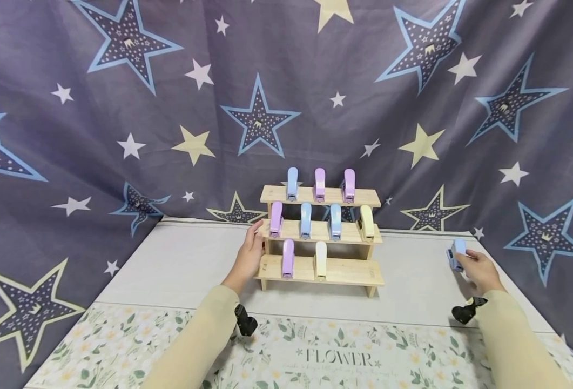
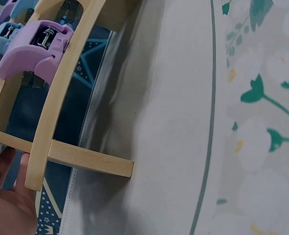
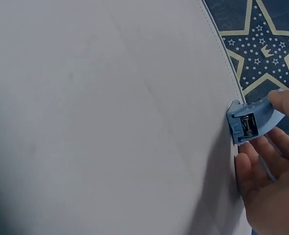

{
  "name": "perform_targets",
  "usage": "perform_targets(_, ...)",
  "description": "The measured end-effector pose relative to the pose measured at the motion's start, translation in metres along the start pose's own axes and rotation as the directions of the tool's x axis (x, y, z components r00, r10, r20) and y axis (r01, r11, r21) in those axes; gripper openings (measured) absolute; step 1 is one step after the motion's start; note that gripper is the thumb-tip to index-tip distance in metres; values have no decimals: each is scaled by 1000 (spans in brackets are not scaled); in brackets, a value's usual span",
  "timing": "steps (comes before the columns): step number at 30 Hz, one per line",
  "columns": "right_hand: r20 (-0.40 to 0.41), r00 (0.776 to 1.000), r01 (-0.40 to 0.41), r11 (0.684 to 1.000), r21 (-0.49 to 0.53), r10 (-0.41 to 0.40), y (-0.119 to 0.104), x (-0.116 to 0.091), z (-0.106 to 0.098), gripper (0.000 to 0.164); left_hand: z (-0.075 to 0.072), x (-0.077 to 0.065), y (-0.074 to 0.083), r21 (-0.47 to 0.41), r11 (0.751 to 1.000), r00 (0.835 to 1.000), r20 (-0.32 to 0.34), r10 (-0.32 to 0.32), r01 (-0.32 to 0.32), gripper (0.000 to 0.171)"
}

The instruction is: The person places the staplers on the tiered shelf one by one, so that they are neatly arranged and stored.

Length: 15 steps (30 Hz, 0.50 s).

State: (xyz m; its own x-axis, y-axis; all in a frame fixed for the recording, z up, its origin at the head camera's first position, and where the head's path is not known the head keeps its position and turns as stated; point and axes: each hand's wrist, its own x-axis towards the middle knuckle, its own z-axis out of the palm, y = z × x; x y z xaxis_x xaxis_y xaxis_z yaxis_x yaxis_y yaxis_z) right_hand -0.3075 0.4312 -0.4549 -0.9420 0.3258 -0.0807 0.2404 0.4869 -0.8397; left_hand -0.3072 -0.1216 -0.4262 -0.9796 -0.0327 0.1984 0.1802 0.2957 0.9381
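Observation:
A three-tier wooden display rack (image 1: 337,265) stands on the table, with several small staplers in purple, blue and yellow lined up on its steps. My left hand (image 1: 251,251) touches the rack's left side near the middle step; its fingers look fairly straight against the wood, and the left wrist view shows fingertips behind a support. A purple stapler (image 2: 29,51) sits close by in that view. Far to the right, my right hand (image 1: 480,270) pinches a blue stapler (image 1: 458,254) between thumb and fingers. In the right wrist view this stapler (image 3: 264,120) shows its spring side, close to the tabletop.
The white table (image 1: 169,259) carries a flowered mat area with the word FLOWER along its front. A dark star-print curtain (image 1: 315,70) hangs behind and at both sides, meeting the table's back edge. A small black camera is strapped to each sleeve.

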Motion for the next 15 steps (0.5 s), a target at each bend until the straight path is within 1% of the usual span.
perform_targets(7, -12, 1000, 23, 997, -77, -24, -2, 1, 2, 70, 1, 1, -2, -4, 1000, 1000, 1, 2, -2, 46)
perform_targets(15, 19, 1000, 19, 999, -44, -18, -2, -4, -3, 69, 2, 1, -2, 1, 1000, 1000, -2, 3, -3, 45)
